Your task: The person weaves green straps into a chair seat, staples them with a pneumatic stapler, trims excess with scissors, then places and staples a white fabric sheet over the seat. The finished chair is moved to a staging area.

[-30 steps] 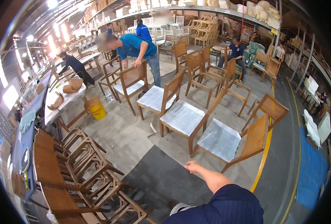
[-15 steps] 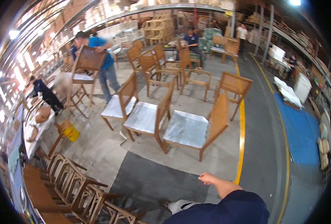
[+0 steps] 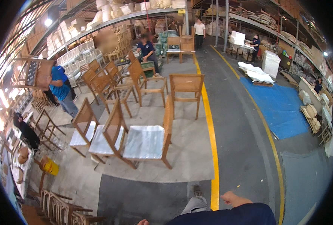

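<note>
My right hand [image 3: 231, 198] hangs low in front of my dark blue sleeve, above the grey floor just right of the yellow line. Its fingers look curled in, and I see nothing in them. Of my left hand [image 3: 143, 222], only a small part shows at the lower edge; its fingers are mostly hidden. Ahead stand three wooden chairs with cane backs and silvery covered seats: a right one [image 3: 144, 141], a middle one [image 3: 107, 139] and a left one [image 3: 83, 134]. Another cane-back chair [image 3: 187, 87] stands beyond them, by the line. Neither hand touches a chair.
Left, a person in a blue shirt [image 3: 57, 80] holds up a chair [image 3: 42, 73]. A yellow bucket [image 3: 51, 167] and stacked wooden frames [image 3: 57, 208] lie nearer. Someone sits [image 3: 147, 50] behind more chairs. A blue sheet [image 3: 277, 107] covers floor beyond the right-hand yellow line [image 3: 266, 129].
My view has swung right, so the chairs sit further left. My right hand has drawn in lower, and part of my left hand now shows. The blue-shirted person has raised the chair.
</note>
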Tool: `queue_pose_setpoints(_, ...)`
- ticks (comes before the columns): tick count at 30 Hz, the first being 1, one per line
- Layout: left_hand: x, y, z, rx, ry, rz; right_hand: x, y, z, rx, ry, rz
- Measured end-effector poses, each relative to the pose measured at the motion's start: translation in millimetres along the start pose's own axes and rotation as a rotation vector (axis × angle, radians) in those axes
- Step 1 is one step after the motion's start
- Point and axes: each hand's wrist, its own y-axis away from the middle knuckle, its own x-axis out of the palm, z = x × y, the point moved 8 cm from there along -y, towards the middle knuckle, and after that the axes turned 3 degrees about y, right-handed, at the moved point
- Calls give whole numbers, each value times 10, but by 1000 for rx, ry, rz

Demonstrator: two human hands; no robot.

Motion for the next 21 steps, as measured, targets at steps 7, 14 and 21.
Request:
queue_pose_setpoints(7, 2223, -719, -662, -63, -365, 332, -762, -794, 439, -284, -246, 201)
queue_pose_setpoints(14, 3914, -1526, -2024, 68, -448, 193, -2781, -1676, -449, -35, -619, 8)
queue_pose_setpoints(21, 5444, -2528, -2827, 112, -497, 296, -4192, -2026, -1142, 299, -1049, -122)
